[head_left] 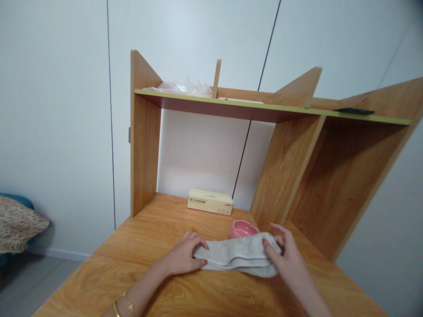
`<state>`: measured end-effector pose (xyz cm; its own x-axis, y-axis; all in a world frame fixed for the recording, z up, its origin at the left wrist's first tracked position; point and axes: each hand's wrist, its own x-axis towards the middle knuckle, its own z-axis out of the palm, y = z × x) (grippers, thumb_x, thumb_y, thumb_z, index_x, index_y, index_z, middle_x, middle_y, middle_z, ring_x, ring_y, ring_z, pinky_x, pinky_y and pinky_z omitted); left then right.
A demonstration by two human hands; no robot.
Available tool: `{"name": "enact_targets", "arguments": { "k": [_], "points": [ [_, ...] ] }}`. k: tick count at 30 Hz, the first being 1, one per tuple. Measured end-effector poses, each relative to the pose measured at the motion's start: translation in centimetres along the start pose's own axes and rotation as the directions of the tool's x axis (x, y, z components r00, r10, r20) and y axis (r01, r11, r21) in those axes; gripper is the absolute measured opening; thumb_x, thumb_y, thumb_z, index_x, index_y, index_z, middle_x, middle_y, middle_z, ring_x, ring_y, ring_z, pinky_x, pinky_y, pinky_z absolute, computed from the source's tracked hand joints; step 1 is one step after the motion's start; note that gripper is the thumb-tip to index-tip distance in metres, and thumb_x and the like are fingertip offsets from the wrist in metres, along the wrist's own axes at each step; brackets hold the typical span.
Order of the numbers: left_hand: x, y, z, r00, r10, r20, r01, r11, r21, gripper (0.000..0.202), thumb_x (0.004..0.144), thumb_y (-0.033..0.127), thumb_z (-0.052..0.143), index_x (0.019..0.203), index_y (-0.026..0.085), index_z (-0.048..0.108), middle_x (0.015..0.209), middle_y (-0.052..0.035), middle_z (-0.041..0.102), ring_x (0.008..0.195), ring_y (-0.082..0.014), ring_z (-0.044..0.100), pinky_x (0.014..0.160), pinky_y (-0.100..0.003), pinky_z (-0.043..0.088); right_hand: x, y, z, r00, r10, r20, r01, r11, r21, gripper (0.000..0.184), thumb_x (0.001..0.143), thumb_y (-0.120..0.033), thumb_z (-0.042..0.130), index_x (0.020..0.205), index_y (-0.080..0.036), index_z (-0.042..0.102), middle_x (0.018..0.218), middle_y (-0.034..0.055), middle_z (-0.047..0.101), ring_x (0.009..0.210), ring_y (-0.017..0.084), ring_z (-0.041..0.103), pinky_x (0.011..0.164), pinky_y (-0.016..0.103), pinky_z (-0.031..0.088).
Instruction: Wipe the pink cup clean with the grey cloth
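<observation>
A light grey cloth (234, 254), folded into a long strip with several layers showing at its front edge, lies across the wooden desk in front of me. My left hand (188, 253) grips its left end between thumb and fingers. At the other end, my right hand (282, 251) pinches the cloth's upper right corner with thumb and fingertips, the index finger lifted. Just behind the cloth sits a pink bowl (243, 229), its front partly hidden by the fabric.
A cream-coloured box (210, 202) with printed lettering stands at the back of the desk (132, 246). Above is a shelf (231, 105) bearing a clear plastic bag (185, 87) and a dark flat object (354, 111). Wooden side panels rise left and right.
</observation>
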<state>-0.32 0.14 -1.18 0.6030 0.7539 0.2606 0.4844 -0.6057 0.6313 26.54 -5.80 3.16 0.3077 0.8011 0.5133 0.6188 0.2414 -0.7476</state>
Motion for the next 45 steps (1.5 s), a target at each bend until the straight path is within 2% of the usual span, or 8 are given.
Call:
{"name": "enact_targets", "arguments": {
  "k": [7, 12, 18, 22, 25, 30, 36, 45],
  "points": [
    [-0.3, 0.5, 0.8, 0.996, 0.070, 0.055, -0.078, 0.983, 0.168, 0.035, 0.065, 0.023, 0.063, 0.098, 0.024, 0.052, 0.101, -0.0023, 0.049, 0.097, -0.0220, 0.041, 0.088, -0.033, 0.030, -0.7, 5.7, -2.5, 0.930, 0.321, 0.179, -0.356, 0.908, 0.219, 0.058, 0.060, -0.046, 0.058, 0.107, -0.020, 0.036, 0.054, -0.0042, 0.057, 0.049, 0.020, 0.058, 0.046, 0.028, 0.043],
    [0.0, 0.7, 1.1, 0.993, 0.120, 0.018, -0.121, 0.961, 0.251, 0.021, 0.073, 0.017, 0.052, 0.093, 0.023, 0.053, 0.097, -0.0023, 0.053, 0.096, -0.0209, 0.042, 0.087, -0.032, 0.029, -1.7, 5.3, -2.3, 0.892, 0.380, 0.243, -0.444, 0.836, 0.323, 0.058, 0.060, -0.043, 0.062, 0.107, -0.020, 0.038, 0.059, -0.0011, 0.062, 0.056, 0.020, 0.062, 0.054, 0.029, 0.047],
    [0.1, 0.6, -1.6, 0.988, 0.098, -0.121, -0.058, 0.954, 0.294, 0.019, 0.070, 0.011, 0.046, 0.082, 0.022, 0.056, 0.088, -0.0023, 0.057, 0.090, -0.0210, 0.044, 0.083, -0.033, 0.029, -2.7, 3.6, -1.1, 0.880, 0.419, 0.222, -0.474, 0.793, 0.382, 0.061, 0.062, -0.047, 0.058, 0.115, -0.020, 0.043, 0.070, 0.0025, 0.066, 0.063, 0.019, 0.063, 0.054, 0.026, 0.046],
    [-0.1, 0.1, -2.7, 0.994, 0.078, -0.075, -0.055, 0.961, 0.270, 0.023, 0.063, 0.007, 0.045, 0.077, 0.022, 0.056, 0.083, -0.0003, 0.057, 0.088, -0.0202, 0.045, 0.082, -0.032, 0.029, -2.9, 4.9, -0.6, 0.865, 0.379, 0.330, -0.478, 0.823, 0.307, 0.059, 0.063, -0.045, 0.057, 0.115, -0.020, 0.043, 0.063, -0.0001, 0.063, 0.058, 0.018, 0.061, 0.053, 0.026, 0.045],
    [-0.1, 0.1, -2.6, 0.998, 0.056, 0.007, -0.056, 0.971, 0.234, 0.023, 0.063, 0.007, 0.045, 0.076, 0.023, 0.057, 0.081, 0.0008, 0.056, 0.088, -0.0198, 0.046, 0.083, -0.031, 0.029, -2.6, 6.9, -0.8, 0.894, 0.301, 0.331, -0.351, 0.930, 0.104, 0.049, 0.062, -0.044, 0.054, 0.104, -0.018, 0.052, 0.059, 0.0004, 0.061, 0.058, 0.020, 0.061, 0.055, 0.030, 0.047],
    [-0.2, 0.4, -2.4, 0.997, 0.008, 0.081, -0.025, 0.977, 0.211, 0.020, 0.063, 0.016, 0.054, 0.082, 0.024, 0.056, 0.086, 0.0008, 0.054, 0.092, -0.0213, 0.045, 0.085, -0.032, 0.030, -2.9, 7.7, -1.0, 0.996, 0.019, 0.084, 0.006, 0.960, -0.281, 0.034, 0.070, -0.037, 0.046, 0.094, -0.018, 0.060, 0.098, 0.0113, 0.064, 0.095, 0.025, 0.056, 0.086, 0.039, 0.040],
    [-0.5, 0.0, -2.0, 0.995, 0.003, 0.102, -0.028, 0.970, 0.240, 0.028, 0.059, 0.017, 0.061, 0.085, 0.023, 0.056, 0.089, 0.0001, 0.053, 0.092, -0.0221, 0.047, 0.084, -0.032, 0.032, -4.6, 4.7, -0.1, 0.895, -0.132, 0.427, 0.331, 0.837, -0.436, 0.023, 0.074, -0.034, 0.052, 0.090, -0.023, 0.064, 0.094, 0.0062, 0.065, 0.090, 0.023, 0.057, 0.081, 0.036, 0.041],
    [-0.3, -0.2, -2.3, 0.991, -0.003, 0.134, -0.029, 0.972, 0.234, 0.024, 0.064, 0.029, 0.066, 0.085, 0.024, 0.059, 0.090, -0.0009, 0.057, 0.093, -0.0229, 0.050, 0.083, -0.032, 0.033, -5.1, 4.3, -0.1, 0.858, -0.132, 0.497, 0.436, 0.699, -0.566, 0.014, 0.072, -0.026, 0.056, 0.083, -0.026, 0.066, 0.087, 0.0033, 0.067, 0.084, 0.024, 0.059, 0.077, 0.035, 0.038]
  ]
}}
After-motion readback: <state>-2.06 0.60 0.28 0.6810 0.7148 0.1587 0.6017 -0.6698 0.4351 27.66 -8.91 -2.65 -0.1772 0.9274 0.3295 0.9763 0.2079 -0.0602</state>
